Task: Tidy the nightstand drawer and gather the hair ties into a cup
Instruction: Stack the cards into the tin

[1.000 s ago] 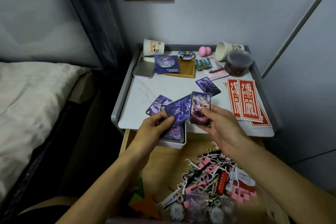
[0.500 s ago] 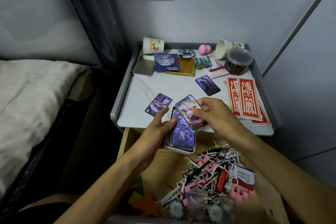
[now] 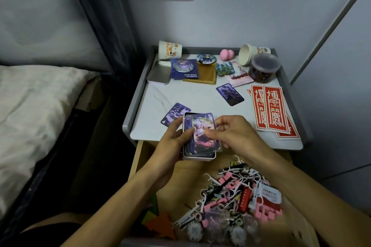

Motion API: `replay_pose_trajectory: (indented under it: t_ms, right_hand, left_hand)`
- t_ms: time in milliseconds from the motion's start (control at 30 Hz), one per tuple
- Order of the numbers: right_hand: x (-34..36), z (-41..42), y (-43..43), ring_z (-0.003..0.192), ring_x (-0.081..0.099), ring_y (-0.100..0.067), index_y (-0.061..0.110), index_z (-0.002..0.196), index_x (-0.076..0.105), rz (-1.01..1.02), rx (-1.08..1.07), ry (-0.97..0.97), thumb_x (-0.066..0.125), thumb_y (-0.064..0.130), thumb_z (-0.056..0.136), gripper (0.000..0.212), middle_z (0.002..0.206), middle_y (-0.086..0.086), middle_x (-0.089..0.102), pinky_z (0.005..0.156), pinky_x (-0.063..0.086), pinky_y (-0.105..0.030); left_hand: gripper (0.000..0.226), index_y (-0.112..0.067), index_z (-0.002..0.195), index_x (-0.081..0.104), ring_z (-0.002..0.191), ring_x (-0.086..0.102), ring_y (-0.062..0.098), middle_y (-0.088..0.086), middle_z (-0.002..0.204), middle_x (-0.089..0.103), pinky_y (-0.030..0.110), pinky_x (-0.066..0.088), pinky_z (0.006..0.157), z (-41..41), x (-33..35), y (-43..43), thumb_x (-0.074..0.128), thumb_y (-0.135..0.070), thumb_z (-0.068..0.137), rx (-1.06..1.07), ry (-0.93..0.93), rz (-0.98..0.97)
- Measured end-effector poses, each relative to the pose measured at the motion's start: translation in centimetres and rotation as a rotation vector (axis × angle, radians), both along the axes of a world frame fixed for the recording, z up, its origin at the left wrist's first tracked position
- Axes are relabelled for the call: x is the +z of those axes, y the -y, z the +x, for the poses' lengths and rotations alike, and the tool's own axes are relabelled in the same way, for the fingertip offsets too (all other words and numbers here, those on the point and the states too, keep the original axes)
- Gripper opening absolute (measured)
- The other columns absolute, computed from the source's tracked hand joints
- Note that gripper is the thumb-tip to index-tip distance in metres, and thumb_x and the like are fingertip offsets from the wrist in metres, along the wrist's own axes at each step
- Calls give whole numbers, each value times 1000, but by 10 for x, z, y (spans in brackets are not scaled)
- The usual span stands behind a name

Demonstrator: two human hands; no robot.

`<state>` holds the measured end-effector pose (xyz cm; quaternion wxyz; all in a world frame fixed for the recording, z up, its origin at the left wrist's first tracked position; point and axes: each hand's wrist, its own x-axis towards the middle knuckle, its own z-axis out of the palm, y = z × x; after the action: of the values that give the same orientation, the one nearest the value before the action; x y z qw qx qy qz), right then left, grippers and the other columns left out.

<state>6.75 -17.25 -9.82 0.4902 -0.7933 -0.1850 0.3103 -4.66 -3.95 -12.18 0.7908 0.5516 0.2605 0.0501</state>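
Observation:
My left hand (image 3: 172,142) grips a small white tin (image 3: 198,157) from its left side, held over the front edge of the nightstand top (image 3: 180,96). My right hand (image 3: 230,134) presses a purple picture card (image 3: 202,128) flat onto the stack inside the tin. Below, the open wooden drawer (image 3: 140,158) holds a tangled heap (image 3: 230,196) of floss picks, pink pieces and small rings. An upright paper cup (image 3: 169,50) stands at the back left, and another paper cup (image 3: 249,54) lies on its side at the back right.
Two loose cards (image 3: 175,113) (image 3: 229,94), the tin's lid (image 3: 158,75), a wooden coaster (image 3: 204,75), badges, a pink sponge (image 3: 226,54), a lidded plastic tub (image 3: 264,68) and red paper strips (image 3: 271,110) lie on the top. A bed (image 3: 30,116) is at left.
My right hand has brought the card it held upright down onto the stack in the tin. My left hand has squared the tin and cards, which now sit straight.

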Motion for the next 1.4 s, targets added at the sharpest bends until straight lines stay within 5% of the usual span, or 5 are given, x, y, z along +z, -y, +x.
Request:
replay_pose_trajectory:
  t_ms: [300, 567, 1000, 1233, 1400]
  right_hand:
    - [-1, -16, -7, 66, 58, -3, 25, 112, 45, -293, 67, 442, 76, 44, 80, 49, 86, 8, 60, 46, 35, -10]
    - [-1, 4, 6, 136, 22, -9, 27, 142, 47, -149, 410, 806, 67, 62, 78, 76, 146, 9, 27, 112, 25, -30]
    - [-17, -1, -1, 140, 21, -7, 22, 149, 39, -136, 547, 913, 62, 56, 86, 76, 154, 7, 34, 112, 10, -17]
    - [-16, 18, -8, 140, 31, -8, 24, 144, 47, 15, 293, 689, 60, 43, 92, 57, 152, 7, 38, 115, 30, -33]
    - [-38, 77, -21, 151, 6, -23, 14, 156, 16, -582, 216, 715, 35, 52, 101, 69, 164, -7, 9, 121, 10, -37]
  left_hand:
    - [37, -23, 136, 50, 97, 73, 23, 4, 116, 72, 31, 59, 73, -3, -1, 2, 55, -22, 100, 25, -13, -1]
    - [30, -19, 130, 57, 101, 71, 28, 7, 112, 73, 42, 57, 85, -3, 5, -5, 54, -24, 100, 5, 22, -31]
    - [31, -20, 131, 56, 99, 72, 26, 7, 112, 73, 37, 55, 78, -5, 1, -7, 55, -23, 100, 24, -2, 35]
    - [31, -11, 128, 56, 94, 72, 31, 15, 110, 72, 44, 59, 80, 3, 6, -17, 57, -16, 97, 194, 22, 33]
    - [32, -6, 129, 55, 85, 73, 27, 18, 110, 72, 36, 62, 66, 3, 14, -45, 54, -10, 98, 469, 37, -72]
